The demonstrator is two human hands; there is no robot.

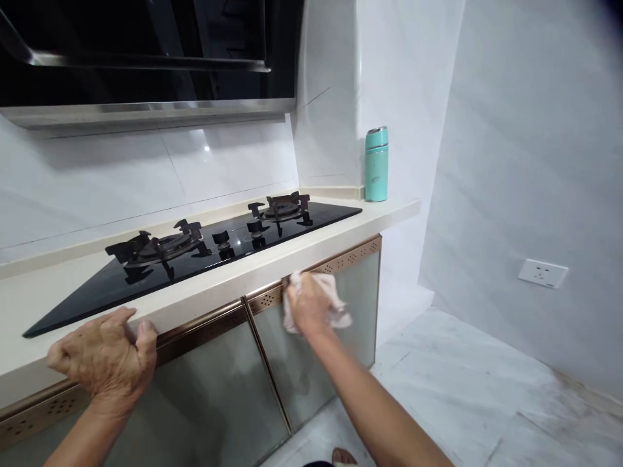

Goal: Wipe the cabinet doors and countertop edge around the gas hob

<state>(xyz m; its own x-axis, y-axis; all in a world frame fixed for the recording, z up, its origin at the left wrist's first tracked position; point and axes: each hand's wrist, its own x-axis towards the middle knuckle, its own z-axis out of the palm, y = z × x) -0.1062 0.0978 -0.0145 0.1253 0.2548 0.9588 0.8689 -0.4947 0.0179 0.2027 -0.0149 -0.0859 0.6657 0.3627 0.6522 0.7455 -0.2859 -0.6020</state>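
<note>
A pale counter (204, 292) is topped by a black stove (241, 251); frosted doors (195, 389) are set beneath. The counter's front edge is touched by the left hand (107, 353), loosely spread, nothing grasped. Against the right door's bronze trim (343, 261), a pale cloth (337, 301) is held bunched in the closed right hand (310, 303). Probably light, limp and unbreakable, it is best gripped by its gathered middle.
</note>
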